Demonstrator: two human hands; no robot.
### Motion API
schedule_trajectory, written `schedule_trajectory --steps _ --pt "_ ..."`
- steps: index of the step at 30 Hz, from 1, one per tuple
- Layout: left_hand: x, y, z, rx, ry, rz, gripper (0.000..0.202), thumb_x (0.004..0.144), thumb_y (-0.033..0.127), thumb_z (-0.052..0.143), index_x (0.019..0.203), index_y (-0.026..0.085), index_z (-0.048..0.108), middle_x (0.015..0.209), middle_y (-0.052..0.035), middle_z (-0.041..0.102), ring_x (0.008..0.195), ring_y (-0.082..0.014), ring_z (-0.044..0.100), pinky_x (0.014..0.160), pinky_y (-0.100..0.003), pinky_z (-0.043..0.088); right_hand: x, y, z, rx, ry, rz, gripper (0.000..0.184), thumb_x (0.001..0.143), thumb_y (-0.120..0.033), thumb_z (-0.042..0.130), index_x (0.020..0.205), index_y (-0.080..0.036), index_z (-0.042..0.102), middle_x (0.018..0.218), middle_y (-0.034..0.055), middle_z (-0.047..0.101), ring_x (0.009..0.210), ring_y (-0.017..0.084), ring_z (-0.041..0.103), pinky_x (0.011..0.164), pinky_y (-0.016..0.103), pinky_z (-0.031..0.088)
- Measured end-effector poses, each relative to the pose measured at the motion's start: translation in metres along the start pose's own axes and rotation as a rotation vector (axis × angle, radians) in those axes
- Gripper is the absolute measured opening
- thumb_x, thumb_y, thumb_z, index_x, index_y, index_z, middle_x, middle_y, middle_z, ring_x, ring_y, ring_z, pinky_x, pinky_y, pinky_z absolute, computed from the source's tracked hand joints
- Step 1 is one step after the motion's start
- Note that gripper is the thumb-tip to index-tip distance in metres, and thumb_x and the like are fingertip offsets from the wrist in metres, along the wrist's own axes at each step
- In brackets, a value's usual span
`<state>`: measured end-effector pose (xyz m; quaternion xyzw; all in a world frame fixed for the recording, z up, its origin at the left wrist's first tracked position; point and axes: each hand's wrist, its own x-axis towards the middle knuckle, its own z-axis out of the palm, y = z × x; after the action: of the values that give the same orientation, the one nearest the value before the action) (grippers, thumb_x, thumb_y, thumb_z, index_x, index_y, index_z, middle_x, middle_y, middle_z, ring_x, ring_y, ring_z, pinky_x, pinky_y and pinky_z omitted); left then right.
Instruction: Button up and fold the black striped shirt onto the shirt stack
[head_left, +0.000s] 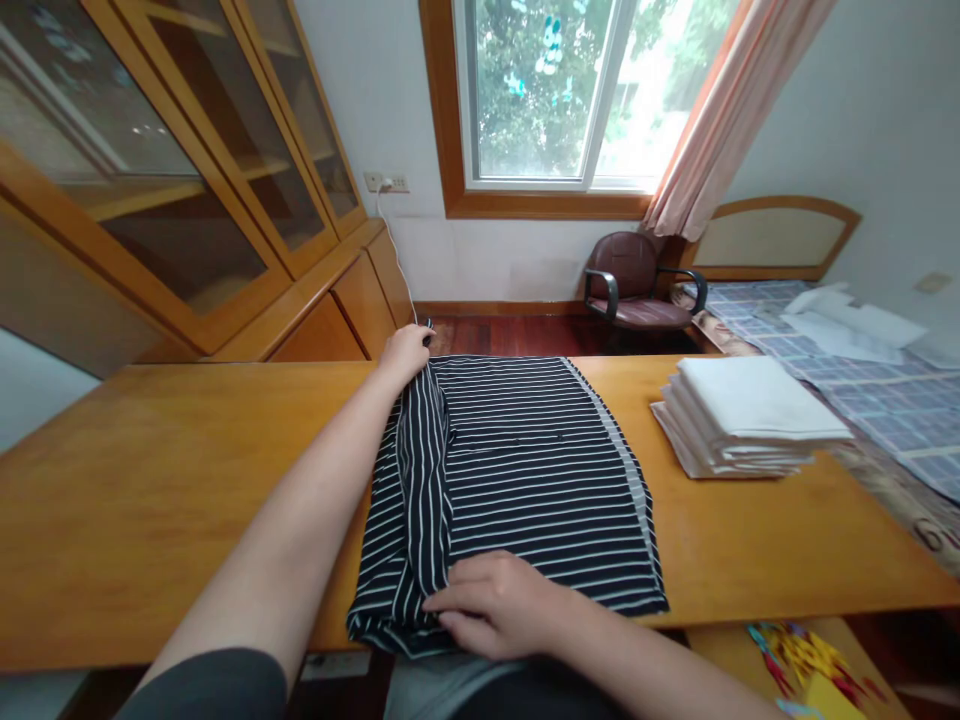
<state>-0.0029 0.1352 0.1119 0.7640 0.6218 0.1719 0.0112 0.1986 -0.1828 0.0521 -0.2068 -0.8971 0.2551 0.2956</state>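
Note:
A black shirt with thin white stripes (525, 470) lies spread on a long wooden table (150, 480). Its left side is folded inward into a raised ridge. My left hand (405, 352) reaches to the far edge of the table and is closed on the far end of that folded ridge. My right hand (495, 600) rests near the table's front edge, fingers closed on the near end of the same fold, pressing it against the shirt.
A stack of folded white cloths (742, 415) sits on the table to the right of the shirt. A glass-door wooden cabinet (187, 180) stands at the left. Beyond the table are a brown armchair (637, 285), a window and a bed (862, 370) with white items.

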Motion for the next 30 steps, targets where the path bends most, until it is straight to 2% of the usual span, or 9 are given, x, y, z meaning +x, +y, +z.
schedule_trajectory --steps 5,8,12,15,17,19,21,24,30 --pt "0.003 -0.005 0.002 0.001 0.004 0.004 0.053 0.075 0.006 0.053 0.124 0.020 0.070 0.122 -0.0087 0.069 0.114 -0.0267 0.064 0.104 -0.037 0.049 -0.002 0.016 -0.013 0.044 0.170 0.250 0.033 0.096 -0.030 0.052 0.124 -0.018 0.064 0.072 -0.0004 0.067 0.061 0.012 0.061 0.065 0.024 0.051" --pt "0.003 -0.015 -0.001 -0.010 0.011 -0.008 0.052 0.075 0.007 0.054 0.123 0.019 0.071 0.120 -0.0087 0.070 0.113 -0.0271 0.063 0.105 -0.037 0.048 0.013 0.035 -0.016 0.055 0.284 0.519 0.034 0.096 -0.036 0.055 0.124 -0.019 0.063 0.088 0.0042 0.068 0.076 0.016 0.064 0.075 0.030 0.054" --pt "0.001 -0.019 0.000 -0.025 0.010 -0.020 0.050 0.075 0.009 0.056 0.121 0.019 0.072 0.117 -0.0084 0.071 0.111 -0.0273 0.064 0.105 -0.037 0.048 0.038 0.054 -0.008 0.180 0.215 0.759 0.079 0.083 -0.054 0.070 0.148 -0.021 0.041 0.137 0.0143 0.055 0.115 0.026 0.060 0.095 0.040 0.052" --pt "0.001 -0.018 0.002 -0.037 0.015 -0.019 0.050 0.074 0.008 0.056 0.121 0.019 0.072 0.117 -0.0084 0.070 0.111 -0.0270 0.063 0.105 -0.037 0.047 0.051 0.060 0.003 0.238 0.146 0.874 0.101 0.073 -0.058 0.078 0.154 -0.019 0.031 0.146 0.0157 0.049 0.130 0.030 0.051 0.106 0.044 0.044" --pt "0.002 -0.018 0.003 -0.047 0.021 -0.020 0.050 0.074 0.008 0.056 0.120 0.019 0.072 0.117 -0.0086 0.070 0.112 -0.0269 0.063 0.105 -0.037 0.047 0.054 0.061 0.008 0.260 0.111 0.935 0.085 0.074 -0.052 0.078 0.145 -0.019 0.045 0.136 0.0131 0.058 0.123 0.030 0.056 0.101 0.042 0.046" --pt "0.004 -0.019 0.003 -0.052 0.021 -0.022 0.050 0.073 0.008 0.056 0.119 0.019 0.072 0.116 -0.0090 0.070 0.112 -0.0271 0.062 0.105 -0.037 0.047 0.055 0.060 0.010 0.282 0.085 0.941 0.045 0.082 -0.042 0.073 0.120 -0.019 0.066 0.114 0.0078 0.070 0.105 0.025 0.065 0.090 0.035 0.049" --pt "0.006 -0.018 0.003 -0.059 0.022 -0.020 0.049 0.072 0.008 0.057 0.118 0.018 0.072 0.116 -0.0095 0.069 0.112 -0.0272 0.062 0.105 -0.037 0.047 0.053 0.058 0.009 0.300 0.078 0.894 0.018 0.088 -0.035 0.065 0.089 -0.018 0.071 0.090 0.0032 0.072 0.085 0.020 0.065 0.079 0.030 0.048" --pt "0.007 -0.011 0.004 -0.088 0.041 -0.007 0.046 0.072 0.007 0.057 0.114 0.017 0.073 0.118 -0.0100 0.066 0.113 -0.0268 0.060 0.106 -0.037 0.046 0.046 0.053 0.005 0.361 0.080 0.833 0.027 0.091 -0.036 0.062 0.073 -0.017 0.067 0.073 -0.0005 0.067 0.073 0.017 0.060 0.071 0.026 0.045" --pt "0.008 0.025 0.025 -0.201 0.085 0.024 0.036 0.075 0.007 0.056 0.104 0.018 0.075 0.121 -0.0100 0.061 0.117 -0.0265 0.059 0.109 -0.038 0.045 0.018 0.049 0.001 0.568 0.110 0.892 0.027 0.092 -0.037 0.059 0.079 -0.017 0.070 0.077 -0.0006 0.069 0.080 0.019 0.063 0.074 0.027 0.048"
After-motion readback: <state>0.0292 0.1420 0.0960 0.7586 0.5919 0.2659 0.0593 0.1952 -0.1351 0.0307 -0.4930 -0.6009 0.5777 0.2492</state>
